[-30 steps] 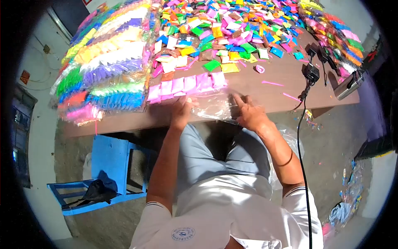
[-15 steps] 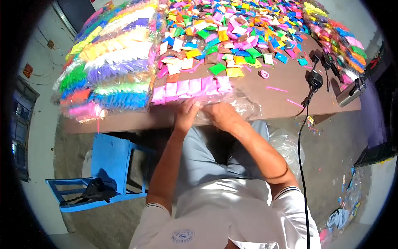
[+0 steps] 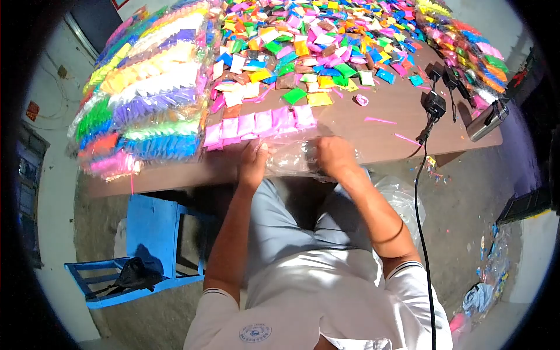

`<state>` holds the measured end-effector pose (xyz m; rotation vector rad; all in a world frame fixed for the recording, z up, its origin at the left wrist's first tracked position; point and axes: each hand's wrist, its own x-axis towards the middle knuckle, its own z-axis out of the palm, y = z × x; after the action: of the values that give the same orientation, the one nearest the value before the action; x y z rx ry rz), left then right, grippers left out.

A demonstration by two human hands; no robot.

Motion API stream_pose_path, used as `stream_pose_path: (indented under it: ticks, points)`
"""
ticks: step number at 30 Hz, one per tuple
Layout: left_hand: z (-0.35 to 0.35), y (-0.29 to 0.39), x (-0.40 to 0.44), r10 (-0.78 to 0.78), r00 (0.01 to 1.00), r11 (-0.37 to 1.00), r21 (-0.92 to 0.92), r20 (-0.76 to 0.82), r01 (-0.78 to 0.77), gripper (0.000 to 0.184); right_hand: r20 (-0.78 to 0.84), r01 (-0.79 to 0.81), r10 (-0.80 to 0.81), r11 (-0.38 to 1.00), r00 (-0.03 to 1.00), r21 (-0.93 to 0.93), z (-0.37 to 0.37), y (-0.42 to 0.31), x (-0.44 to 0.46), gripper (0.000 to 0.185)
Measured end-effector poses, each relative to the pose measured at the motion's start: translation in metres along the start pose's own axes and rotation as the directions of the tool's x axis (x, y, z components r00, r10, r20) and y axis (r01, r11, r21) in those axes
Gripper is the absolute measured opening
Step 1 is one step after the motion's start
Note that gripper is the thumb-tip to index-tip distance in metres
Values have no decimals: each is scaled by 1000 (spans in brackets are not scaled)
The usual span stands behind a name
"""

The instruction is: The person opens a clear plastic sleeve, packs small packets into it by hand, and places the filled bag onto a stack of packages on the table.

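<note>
A clear plastic bag (image 3: 291, 156) stretches between my two hands at the table's front edge. My left hand (image 3: 254, 161) pinches its left end, thumb on top. My right hand (image 3: 337, 156) is closed on the right part of the bag, its fingers curled and partly hidden. Just beyond the bag lies a row of several pink packets (image 3: 256, 125), side by side and slightly overlapping. The bag looks see-through, with no packets visible inside it.
Stacked bags of coloured packets (image 3: 157, 99) cover the table's left side. Loose packets (image 3: 309, 46) are heaped at the back. On the right are plugs with a black cable (image 3: 434, 105) and a metal flask (image 3: 489, 120). A blue chair (image 3: 153, 227) stands below left.
My right hand has moved to the right, away from my left, and the bag is now spread wider between them. The view has shifted slightly.
</note>
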<state>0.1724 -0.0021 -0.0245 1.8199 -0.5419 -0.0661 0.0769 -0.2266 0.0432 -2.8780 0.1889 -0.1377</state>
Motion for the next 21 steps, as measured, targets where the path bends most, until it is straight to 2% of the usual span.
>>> stream_pose_path:
  ticks: [2,3,5,6,7,8,10,12,13,14,16,17,19,20,21]
  points:
    - [5,8,-1,32,997,988,-146,-64,-41,24,-84,-33,33,999,996,-7,-12,8,-10,22]
    - [5,10,-1,32,997,989,-144,-70,-42,24,-71,-65,64,998,995,-17,-11,12,-13,28]
    - [7,14,-2,18,998,980,-197,-58,-29,24,-122,-5,2,1000,993,-21,-1,21,-17,29]
    - [5,16,-3,20,998,979,-199,-63,-32,24,-173,52,-56,998,983,-28,-2,22,-18,30]
    - [2,18,-2,22,999,993,-113,-38,-27,24,-177,57,-61,998,982,-32,-4,24,-18,30]
    - [0,20,-2,20,1000,1000,-24,-14,-20,25,-174,90,-85,996,981,22,-5,24,-16,28]
    - [4,13,-2,21,999,996,-81,-26,-23,26,-168,133,-118,988,979,81,-17,10,-15,27]
    - [6,7,-3,17,999,990,-137,-32,-21,27,5,127,-128,988,992,83,-33,-19,-17,25]
    - [8,7,-2,37,998,991,-129,-45,-42,27,-28,232,-231,956,973,178,-33,-31,-18,25]
    - [8,8,-2,57,997,991,-122,-57,-64,28,-84,275,-264,947,961,165,-10,-34,-11,25]
    - [4,14,-3,17,1000,995,-96,-16,-19,26,-346,332,-274,936,898,120,18,-39,-8,25]
    - [1,17,-1,-25,999,997,-68,21,27,24,-351,341,-284,934,892,109,19,-35,-6,25]
    - [1,18,-3,-31,1000,996,-84,3,31,24,-289,338,-262,906,921,254,3,-37,-14,22]
    - [1,19,-4,-34,999,995,-98,-3,33,25,-290,337,-262,907,921,254,-6,-38,-18,22]
    - [6,4,-1,30,996,983,-179,-85,-45,25,-204,350,-303,898,931,268,-19,-40,-20,21]
